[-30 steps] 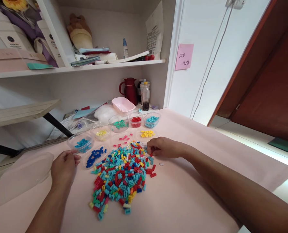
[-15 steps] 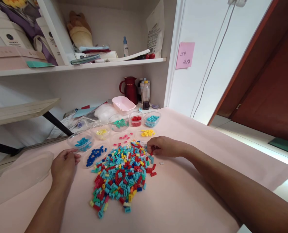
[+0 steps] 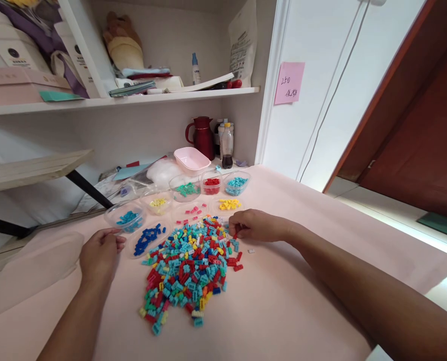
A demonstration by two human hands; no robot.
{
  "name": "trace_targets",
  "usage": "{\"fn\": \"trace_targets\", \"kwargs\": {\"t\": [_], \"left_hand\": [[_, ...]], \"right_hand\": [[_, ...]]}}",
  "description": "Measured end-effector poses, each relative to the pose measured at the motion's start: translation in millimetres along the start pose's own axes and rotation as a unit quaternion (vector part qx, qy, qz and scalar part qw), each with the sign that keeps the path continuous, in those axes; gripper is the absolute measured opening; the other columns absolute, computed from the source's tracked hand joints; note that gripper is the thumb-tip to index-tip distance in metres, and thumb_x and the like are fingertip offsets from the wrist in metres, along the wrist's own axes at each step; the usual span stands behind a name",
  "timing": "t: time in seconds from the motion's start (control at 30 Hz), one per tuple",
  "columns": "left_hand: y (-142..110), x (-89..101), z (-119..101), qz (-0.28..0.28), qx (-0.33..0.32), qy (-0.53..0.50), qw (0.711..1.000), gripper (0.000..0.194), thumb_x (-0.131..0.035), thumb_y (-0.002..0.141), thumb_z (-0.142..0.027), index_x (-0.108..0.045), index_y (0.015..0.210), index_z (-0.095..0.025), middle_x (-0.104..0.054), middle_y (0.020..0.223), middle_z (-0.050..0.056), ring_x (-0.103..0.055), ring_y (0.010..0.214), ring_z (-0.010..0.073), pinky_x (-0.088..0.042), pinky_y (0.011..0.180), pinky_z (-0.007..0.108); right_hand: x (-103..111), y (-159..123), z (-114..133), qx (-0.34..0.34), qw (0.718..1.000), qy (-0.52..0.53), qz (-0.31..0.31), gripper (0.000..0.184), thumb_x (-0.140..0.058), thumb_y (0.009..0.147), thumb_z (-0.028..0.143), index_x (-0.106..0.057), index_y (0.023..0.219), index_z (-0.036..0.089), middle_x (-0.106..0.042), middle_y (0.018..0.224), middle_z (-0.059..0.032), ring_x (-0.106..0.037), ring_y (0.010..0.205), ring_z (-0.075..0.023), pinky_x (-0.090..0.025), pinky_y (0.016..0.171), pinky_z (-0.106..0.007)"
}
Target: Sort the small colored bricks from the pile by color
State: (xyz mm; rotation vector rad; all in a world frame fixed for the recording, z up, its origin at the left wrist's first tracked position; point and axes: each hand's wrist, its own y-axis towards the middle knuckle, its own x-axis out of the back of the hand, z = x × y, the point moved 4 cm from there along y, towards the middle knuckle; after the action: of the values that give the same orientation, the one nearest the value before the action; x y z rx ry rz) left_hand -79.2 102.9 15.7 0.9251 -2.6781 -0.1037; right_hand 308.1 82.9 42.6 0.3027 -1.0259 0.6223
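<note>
Bricks of multicoloured plastic (image 3: 191, 263) sit unmoved beside my right hand (image 3: 242, 228), grip unclear; left hand (image 3: 101, 253) stays parted; pink-covered desk (image 3: 279, 301) opens nearer me.

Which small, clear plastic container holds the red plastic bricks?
The clear plastic container in the far row, between those holding green plastic bricks and light-blue plastic bricks; its red plastic bricks set it apart.

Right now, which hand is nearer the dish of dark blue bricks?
Left. The left hand is just left of the dish of dark blue bricks; the right hand is farther, rightward across the brick pile.
</note>
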Motion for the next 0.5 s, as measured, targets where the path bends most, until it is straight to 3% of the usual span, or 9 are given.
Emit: {"fn": "trace_targets", "kwargs": {"t": [0.5], "left_hand": [[-0.7,-0.8,-1.7,0.002,-0.003,0.006,1.0,0.028,-0.047,0.062,-0.02,-0.065,0.084,-0.016,-0.063,0.063,-0.001,-0.054,0.054,0.0106,-0.044,0.054,0.023]], "right_hand": [[-0.6,0.7,-1.8,0.006,1.0,-0.006,0.0,0.024,-0.049,0.068,0.007,-0.06,0.084,0.021,-0.065,0.092,-0.0015,-0.054,0.078,-0.0146,-0.038,0.066,-0.025]]}}
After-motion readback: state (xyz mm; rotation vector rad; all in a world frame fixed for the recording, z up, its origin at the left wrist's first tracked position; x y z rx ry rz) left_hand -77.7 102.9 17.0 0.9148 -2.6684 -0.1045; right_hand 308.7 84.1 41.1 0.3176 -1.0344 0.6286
